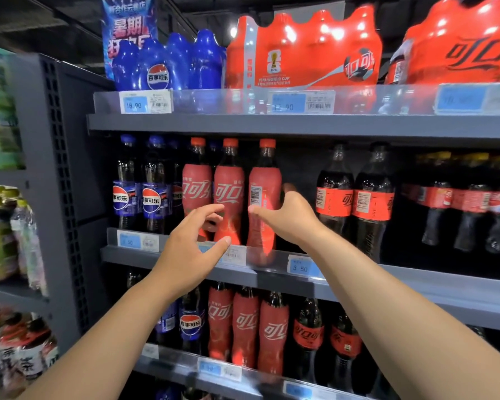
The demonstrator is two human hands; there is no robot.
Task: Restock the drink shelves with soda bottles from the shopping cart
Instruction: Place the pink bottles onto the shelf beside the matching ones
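**Three red bottles on the middle shelf; slot beside them unfilled**

One red soda bottle point(264, 180) stands upright at the front edge of the middle shelf point(416, 281), third in its row, barcode side outward; the right hand point(289, 217) grasps it at the waist, thumb across the front, fingers point(288, 188) wrapped behind. Two matching red bottles point(228, 183) stand just to its left; the left hand point(191, 243) hovers before them, fingers released and loosely curved, holding nothing; contact with them cannot be confirmed. Between the grasped bottle and the black-label bottles point(334, 194) a dark gap is visible; judged status: placement of this bottle near complete, label facing uncorrected, gap to be filled. Blue-label bottles point(153, 192) occupy the left end of the shelf; multipacks point(303, 50) sit on the shelf above. The shopping cart is out of view; remaining stock cannot be told.
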